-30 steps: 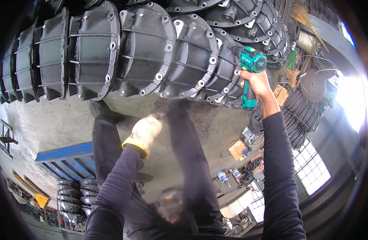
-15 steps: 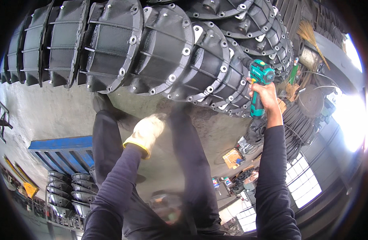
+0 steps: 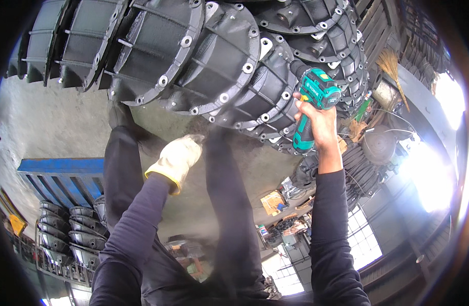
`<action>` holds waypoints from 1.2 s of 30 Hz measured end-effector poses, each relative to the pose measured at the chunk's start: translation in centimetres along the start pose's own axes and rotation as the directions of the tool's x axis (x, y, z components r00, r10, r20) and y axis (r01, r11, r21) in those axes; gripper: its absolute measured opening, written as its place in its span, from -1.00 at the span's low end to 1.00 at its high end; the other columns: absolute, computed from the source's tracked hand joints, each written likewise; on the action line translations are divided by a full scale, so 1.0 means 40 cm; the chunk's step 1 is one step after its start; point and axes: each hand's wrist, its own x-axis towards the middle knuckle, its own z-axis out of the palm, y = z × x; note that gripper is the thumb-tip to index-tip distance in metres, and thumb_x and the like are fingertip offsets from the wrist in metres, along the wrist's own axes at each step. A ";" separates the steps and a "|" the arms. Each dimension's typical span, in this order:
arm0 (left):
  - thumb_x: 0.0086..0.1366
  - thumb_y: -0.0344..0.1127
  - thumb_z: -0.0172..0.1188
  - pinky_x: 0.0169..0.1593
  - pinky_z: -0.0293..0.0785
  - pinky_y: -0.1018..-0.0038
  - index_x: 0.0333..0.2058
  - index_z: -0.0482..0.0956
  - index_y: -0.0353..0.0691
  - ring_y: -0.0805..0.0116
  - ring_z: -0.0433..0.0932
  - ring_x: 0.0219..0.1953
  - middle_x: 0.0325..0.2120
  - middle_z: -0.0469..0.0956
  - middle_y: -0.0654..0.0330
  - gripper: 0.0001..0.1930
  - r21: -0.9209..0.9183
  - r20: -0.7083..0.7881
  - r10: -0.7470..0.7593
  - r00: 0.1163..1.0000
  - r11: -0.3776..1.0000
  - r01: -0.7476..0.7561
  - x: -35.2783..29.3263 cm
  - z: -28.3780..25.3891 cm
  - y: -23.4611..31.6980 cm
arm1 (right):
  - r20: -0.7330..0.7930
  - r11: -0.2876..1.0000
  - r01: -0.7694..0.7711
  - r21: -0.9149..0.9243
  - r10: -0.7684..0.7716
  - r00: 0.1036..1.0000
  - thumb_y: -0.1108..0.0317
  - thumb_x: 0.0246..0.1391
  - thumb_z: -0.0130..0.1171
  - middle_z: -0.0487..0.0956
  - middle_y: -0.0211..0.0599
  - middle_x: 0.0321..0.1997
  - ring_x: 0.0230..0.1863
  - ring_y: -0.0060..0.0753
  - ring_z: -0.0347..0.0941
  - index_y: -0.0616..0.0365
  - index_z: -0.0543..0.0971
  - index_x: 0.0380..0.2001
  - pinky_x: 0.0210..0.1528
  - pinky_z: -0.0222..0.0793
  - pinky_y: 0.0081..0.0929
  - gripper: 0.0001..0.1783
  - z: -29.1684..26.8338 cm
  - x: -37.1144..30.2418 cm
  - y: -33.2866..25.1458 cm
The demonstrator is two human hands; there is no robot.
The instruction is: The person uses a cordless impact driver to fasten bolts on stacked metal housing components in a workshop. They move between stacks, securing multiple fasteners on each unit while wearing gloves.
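Where the bare right hand [image 3: 322,122] wraps the handle of a teal-and-black cordless drill [image 3: 318,91], a finger beside its yellow switch [image 3: 303,98], the grip seems chosen to keep the nose facing the black ribbed housings [image 3: 219,61], though whether it touches them I cannot tell. Between the legs [image 3: 226,188], the left hand [image 3: 177,157], in a pale glove, hangs over the floor [image 3: 66,122]; whether it holds anything is unclear. Across the floor's far side the housings lie sideways, nested probably to save room, with a broom [image 3: 390,64] beyond at right and a blue bin [image 3: 61,166] toward the floor's left edge.
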 end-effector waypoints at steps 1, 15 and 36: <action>0.44 -0.33 -0.01 0.29 0.50 0.34 0.09 0.68 -0.31 0.15 0.64 0.16 0.07 0.70 -0.02 -0.61 -0.088 -0.034 -0.029 0.999 0.996 0.026 -0.003 0.009 -0.008 | -0.001 1.000 -0.012 0.005 0.012 1.000 0.50 0.11 0.35 0.76 -0.23 -0.03 -0.43 -0.51 0.59 0.25 0.65 0.07 -0.33 0.55 -0.46 -0.58 0.006 0.001 -0.002; 0.46 -0.41 0.02 0.23 0.54 0.43 0.15 0.60 -0.27 0.31 0.64 0.02 -0.02 0.68 0.11 -0.65 -0.014 -0.121 0.310 0.943 0.949 -0.314 0.007 0.080 -0.098 | 0.061 0.999 -0.038 0.013 0.037 0.997 0.47 0.13 0.37 0.76 -0.21 -0.09 -0.43 -0.47 0.60 0.25 0.65 -0.01 -0.33 0.59 -0.42 -0.66 0.021 0.030 -0.039; 0.52 -0.25 0.01 0.33 0.47 0.41 0.16 0.65 -0.30 0.25 0.63 0.18 0.10 0.70 0.09 -0.60 -0.172 -0.245 0.147 0.958 0.966 -0.192 0.006 0.083 -0.063 | 0.074 0.912 -0.076 -0.403 0.115 0.991 0.48 0.06 0.38 0.64 -0.36 -0.40 -0.54 -0.47 0.53 0.22 0.64 -0.21 -0.42 0.47 -0.38 -0.79 0.026 0.069 -0.155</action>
